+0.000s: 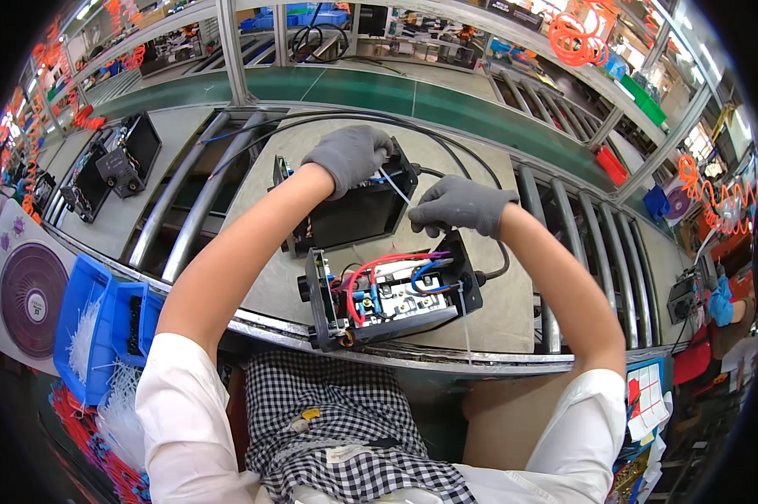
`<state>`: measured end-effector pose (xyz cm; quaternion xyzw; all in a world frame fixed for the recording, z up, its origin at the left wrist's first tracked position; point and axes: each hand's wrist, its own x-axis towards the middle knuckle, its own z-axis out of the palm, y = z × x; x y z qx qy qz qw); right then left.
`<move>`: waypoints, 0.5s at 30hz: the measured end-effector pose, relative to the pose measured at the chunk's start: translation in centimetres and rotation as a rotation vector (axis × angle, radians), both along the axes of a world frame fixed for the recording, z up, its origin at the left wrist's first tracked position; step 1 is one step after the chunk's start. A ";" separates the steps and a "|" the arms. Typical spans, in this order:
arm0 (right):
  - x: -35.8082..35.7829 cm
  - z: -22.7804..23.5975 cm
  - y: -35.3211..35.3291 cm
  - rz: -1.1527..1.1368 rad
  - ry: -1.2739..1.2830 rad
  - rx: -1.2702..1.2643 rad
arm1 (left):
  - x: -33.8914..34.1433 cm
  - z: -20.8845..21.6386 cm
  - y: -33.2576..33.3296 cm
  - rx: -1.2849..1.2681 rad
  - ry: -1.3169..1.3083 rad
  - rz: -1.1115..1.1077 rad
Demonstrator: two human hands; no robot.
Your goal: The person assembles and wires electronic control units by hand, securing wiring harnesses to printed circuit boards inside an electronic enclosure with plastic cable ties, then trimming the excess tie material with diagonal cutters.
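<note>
On the pale board, an open wired unit and a black unit beyond look heavy and stiff, best held at their ends. My left grip curls inward, fingertips hidden; I can't tell its hold. My right grip pinches the white tie above the black unit: light, bendy, probably slippery, best taken near one end.

No words or numbers can be read clearly. The hub of the white-and-purple fan at the left bears small marks (too fine to make out), and a pale label on the checked apron is likewise illegible; at the right, a white sheet with red blocks carries markings too small to decipher.
</note>
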<state>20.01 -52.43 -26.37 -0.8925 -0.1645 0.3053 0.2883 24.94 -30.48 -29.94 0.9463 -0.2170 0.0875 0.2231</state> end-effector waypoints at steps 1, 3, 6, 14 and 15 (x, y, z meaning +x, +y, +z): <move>0.0 0.4 0.1 -0.017 0.000 -0.001 | 0.1 0.6 0.2 -0.039 0.105 -0.055; -0.2 1.6 -0.4 -0.020 -0.001 0.003 | 0.1 1.3 0.3 0.036 0.118 -0.103; -0.3 2.4 -0.8 0.015 0.009 -0.026 | 0.2 1.8 0.1 0.178 0.112 -0.164; -0.2 1.2 -0.8 -0.123 0.092 0.013 | 1.7 3.5 -2.1 0.604 0.159 -0.177; 0.1 0.8 -0.7 -0.121 0.089 0.015 | 1.9 3.4 -2.3 0.640 0.157 -0.183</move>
